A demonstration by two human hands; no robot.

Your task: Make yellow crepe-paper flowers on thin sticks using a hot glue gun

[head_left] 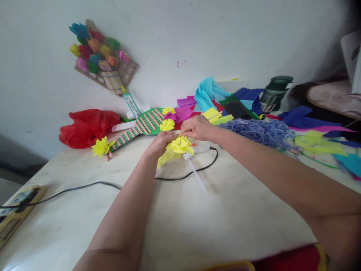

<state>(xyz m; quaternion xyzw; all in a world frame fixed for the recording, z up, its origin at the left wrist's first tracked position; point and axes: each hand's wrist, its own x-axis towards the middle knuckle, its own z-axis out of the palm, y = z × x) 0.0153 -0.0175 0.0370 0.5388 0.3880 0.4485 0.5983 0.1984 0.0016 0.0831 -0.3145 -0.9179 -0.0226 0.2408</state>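
The green toy guitar, on the left, already has yellow and purple flowers by its wide end and a yellow bloom at its thin end. The loose yellow flower is apart from it, but looks nearly made to me. It sits between the left hand, whose fingers hold its left side (some tips are hidden), and the right hand, whose fingers pinch together at its far edge.

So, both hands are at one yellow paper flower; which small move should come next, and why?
Perhaps the right hand should gently spread one petal of the yellow paper flower while the left hand steadies it: the right hand pinches at its upper edge, and its petals look crumpled.
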